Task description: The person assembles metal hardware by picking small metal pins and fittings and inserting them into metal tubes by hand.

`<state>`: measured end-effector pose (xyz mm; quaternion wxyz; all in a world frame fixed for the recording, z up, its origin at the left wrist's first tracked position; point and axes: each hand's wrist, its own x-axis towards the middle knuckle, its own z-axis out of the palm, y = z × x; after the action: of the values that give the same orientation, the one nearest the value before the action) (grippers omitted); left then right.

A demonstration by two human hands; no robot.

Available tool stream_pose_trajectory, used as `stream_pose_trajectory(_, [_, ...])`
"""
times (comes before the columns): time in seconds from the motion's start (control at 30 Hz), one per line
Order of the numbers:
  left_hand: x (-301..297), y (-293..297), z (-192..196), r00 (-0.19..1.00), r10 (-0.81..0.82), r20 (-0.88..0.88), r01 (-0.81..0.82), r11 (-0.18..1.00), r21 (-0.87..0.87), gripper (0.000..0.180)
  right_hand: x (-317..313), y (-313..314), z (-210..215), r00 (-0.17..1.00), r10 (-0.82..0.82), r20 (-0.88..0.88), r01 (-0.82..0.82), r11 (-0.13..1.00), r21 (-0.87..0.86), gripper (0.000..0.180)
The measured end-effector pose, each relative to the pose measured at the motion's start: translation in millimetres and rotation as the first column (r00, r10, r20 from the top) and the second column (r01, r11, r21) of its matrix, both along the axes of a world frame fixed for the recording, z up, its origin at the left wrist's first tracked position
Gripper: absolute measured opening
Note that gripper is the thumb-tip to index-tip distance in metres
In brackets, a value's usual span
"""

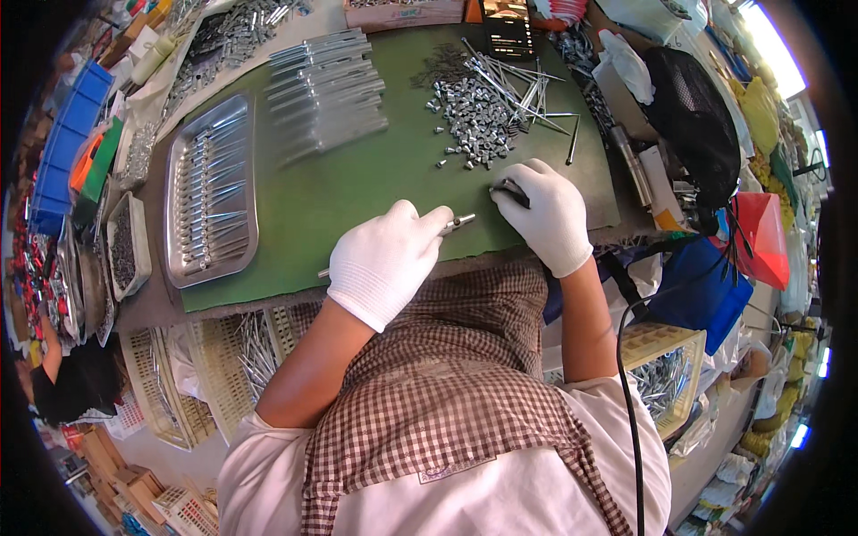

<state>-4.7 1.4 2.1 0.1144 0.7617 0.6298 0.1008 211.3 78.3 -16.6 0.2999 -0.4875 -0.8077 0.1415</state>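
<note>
My left hand (389,259), in a white knit glove, is closed around a slim silver metal rod (458,223). One end of it sticks out past the thumb and the other behind the wrist. My right hand (547,214), gloved the same way, pinches a small dark metal piece (511,188) whose kind I cannot make out. Both hands are over the near edge of a green mat (375,183). Just beyond the right hand lies a heap of small silver metal fittings (478,116), with thin metal rods (541,98) and small dark springs (441,64) beside it.
A metal tray (253,214) of rods in a row stands at the left. Clear plastic sleeves (326,112) lie at the mat's far side. A phone (508,31) stands at the back. A black mesh bag (693,116) and a red bin (760,237) are at right.
</note>
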Motion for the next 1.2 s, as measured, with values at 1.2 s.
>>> stream_pose_trajectory(1.2, [-0.3, 0.4, -1.6, 0.992, -0.081, -0.099, 0.087, 0.994, 0.062, 0.029, -64.2, -2.8, -16.5, -0.157, -0.348, -0.924, -0.699, 0.701, -0.145, 0.051])
